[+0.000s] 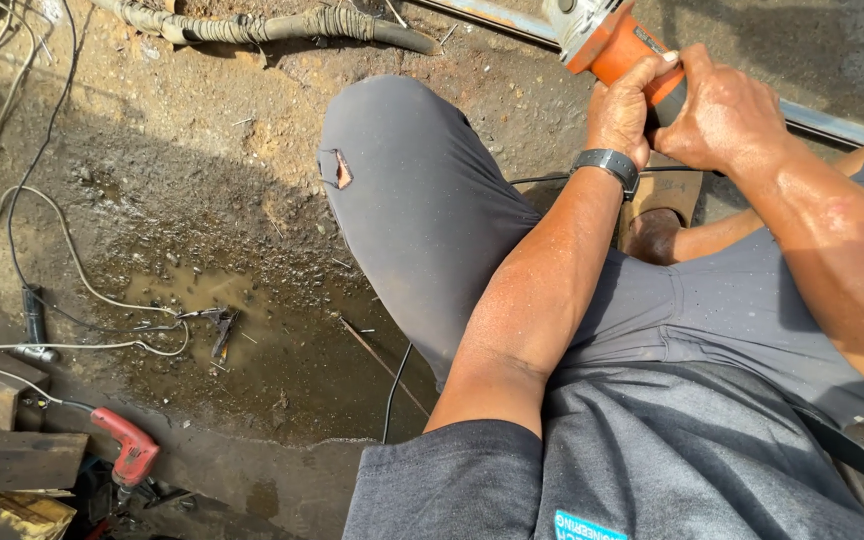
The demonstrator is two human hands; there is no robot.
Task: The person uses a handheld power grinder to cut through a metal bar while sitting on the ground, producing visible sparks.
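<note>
In the head view, an orange angle grinder (612,45) is seen at the upper right of the frame, gripped by both hands: the left hand (624,110), with a dark wristwatch (607,165) below it, is closed around the body, and the right hand (717,115) is wrapped around it from the right side. The tool is held just beside a long metal bar (832,125) that runs diagonally along the ground at the top right. A bent knee in torn grey trousers (402,180) fills the centre. The grinder appears to be positioned for work on the bar; a steady two-handed hold would be called for. At the lower left, a red drill (127,445) lies near a muddy puddle (242,330) and loose cables (72,345).
</note>
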